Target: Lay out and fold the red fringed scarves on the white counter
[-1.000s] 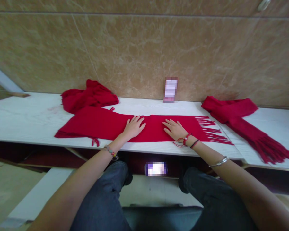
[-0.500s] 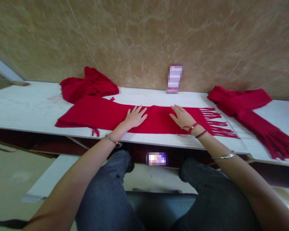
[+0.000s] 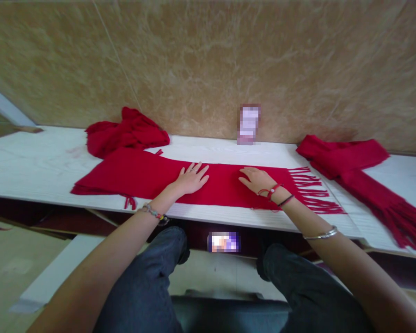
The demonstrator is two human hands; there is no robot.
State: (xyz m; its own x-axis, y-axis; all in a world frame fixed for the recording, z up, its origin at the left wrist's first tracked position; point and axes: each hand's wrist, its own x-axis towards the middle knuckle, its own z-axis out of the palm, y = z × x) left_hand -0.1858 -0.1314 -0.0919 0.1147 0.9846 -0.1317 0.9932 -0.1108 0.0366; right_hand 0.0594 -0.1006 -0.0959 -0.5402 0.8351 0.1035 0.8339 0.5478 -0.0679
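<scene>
A red scarf [image 3: 138,178] lies folded lengthwise across the white table, its fringe spread toward the right. My left hand [image 3: 192,179] rests flat on the middle of the scarf, fingers apart. Further right, my right hand [image 3: 257,180] lies palm down on the same scarf, fingers stretched out, near the fringed end. Neither hand grips the cloth. A crumpled red scarf [image 3: 126,134] touches the back left of the folded one. Another red scarf [image 3: 346,162], loosely bent with its fringe toward the front, is at the right.
The white table [image 3: 31,162] is narrow and backs onto a brown marbled wall [image 3: 208,60]. A blurred-out upright item [image 3: 248,124] leans against that wall. Below the front edge, a pixelated lit object [image 3: 223,242] sits on a dark shelf between my knees.
The whole view has shifted, so the table appears slightly lower. My right hand has slid a little to the left over the scarf; my left hand stays flat on it.
</scene>
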